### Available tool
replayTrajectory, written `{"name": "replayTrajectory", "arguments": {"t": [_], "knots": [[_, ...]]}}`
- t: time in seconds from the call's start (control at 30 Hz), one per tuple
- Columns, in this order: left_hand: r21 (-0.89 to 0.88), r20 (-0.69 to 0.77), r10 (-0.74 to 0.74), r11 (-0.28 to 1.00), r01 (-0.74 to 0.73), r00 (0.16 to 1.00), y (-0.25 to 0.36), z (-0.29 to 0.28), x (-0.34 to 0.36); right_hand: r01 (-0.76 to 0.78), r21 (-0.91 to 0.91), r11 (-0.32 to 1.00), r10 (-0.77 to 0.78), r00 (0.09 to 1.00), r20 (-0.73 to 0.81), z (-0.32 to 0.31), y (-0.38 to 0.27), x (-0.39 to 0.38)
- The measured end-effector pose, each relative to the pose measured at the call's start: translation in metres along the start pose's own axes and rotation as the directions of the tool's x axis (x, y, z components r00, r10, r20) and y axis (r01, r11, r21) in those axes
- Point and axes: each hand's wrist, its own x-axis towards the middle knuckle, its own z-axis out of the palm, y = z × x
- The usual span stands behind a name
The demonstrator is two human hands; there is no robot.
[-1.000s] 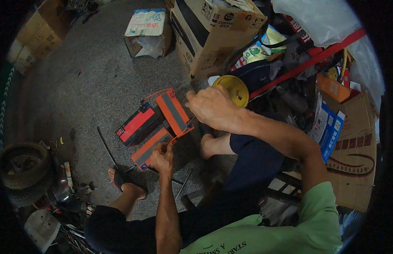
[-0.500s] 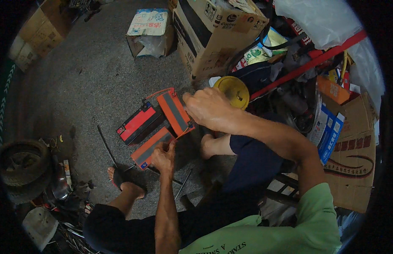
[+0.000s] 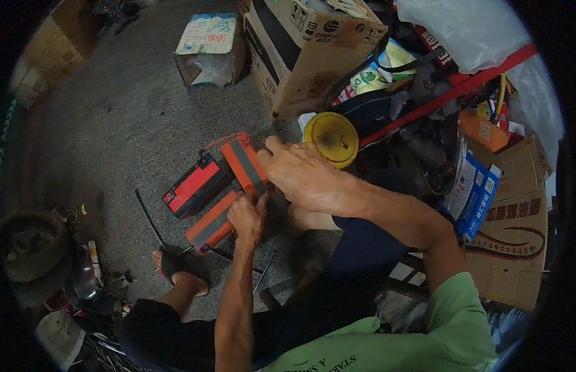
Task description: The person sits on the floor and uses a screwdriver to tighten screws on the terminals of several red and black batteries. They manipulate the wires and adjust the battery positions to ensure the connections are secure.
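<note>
Three batteries lie on the floor before me: a black one with a red top (image 3: 195, 186), an orange grey-striped one (image 3: 243, 162) and another orange striped one (image 3: 210, 228). A red wire (image 3: 221, 139) runs over their far end. My left hand (image 3: 246, 217) has bent, closed fingers at the upper end of the lower orange battery; what they grip is hidden. My right hand (image 3: 303, 170) is curled over the upper orange battery's near right end, hiding what it holds.
Thin metal bars (image 3: 150, 220) lie near my feet. Tires (image 3: 30, 251) and scrap are at left. Cardboard boxes (image 3: 312, 62) stand ahead. At right are a yellow round lid (image 3: 331, 139), a red strap (image 3: 424, 105), clutter and flattened cardboard (image 3: 505, 260).
My left hand has moved up toward my right hand along the batteries. My right hand has shifted slightly down and left, partly through the view shifting.
</note>
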Motion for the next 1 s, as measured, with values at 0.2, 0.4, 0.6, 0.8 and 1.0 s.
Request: {"name": "replayTrajectory", "arguments": {"t": [0.2,0.4,0.6,0.8,1.0], "knots": [[0.034,-0.029,-0.132,0.99,0.133,0.991,-0.004,0.009,0.006,0.05,-0.073,0.996,-0.05,0.999,0.005,0.001,0.003,0.0],[0.097,-0.09,-0.172,0.979,0.18,0.981,0.001,0.011,0.005,0.022,-0.06,0.998,-0.021,1.0,0.016,0.006,0.006,0.001],[0.108,-0.052,-0.175,0.978,0.18,0.983,0.005,0.006,0.004,0.066,-0.04,0.997,-0.069,0.995,-0.074,0.005,0.012,-0.007],[0.107,-0.068,-0.123,0.986,0.13,0.99,0.002,0.01,0.0,0.006,-0.043,0.999,-0.006,1.0,-0.011,0.003,0.009,-0.009],[0.136,-0.076,-0.095,0.985,0.105,0.993,0.005,0.009,0.0,0.009,0.0,1.0,-0.009,0.997,-0.074,0.015,0.017,-0.012]]}}
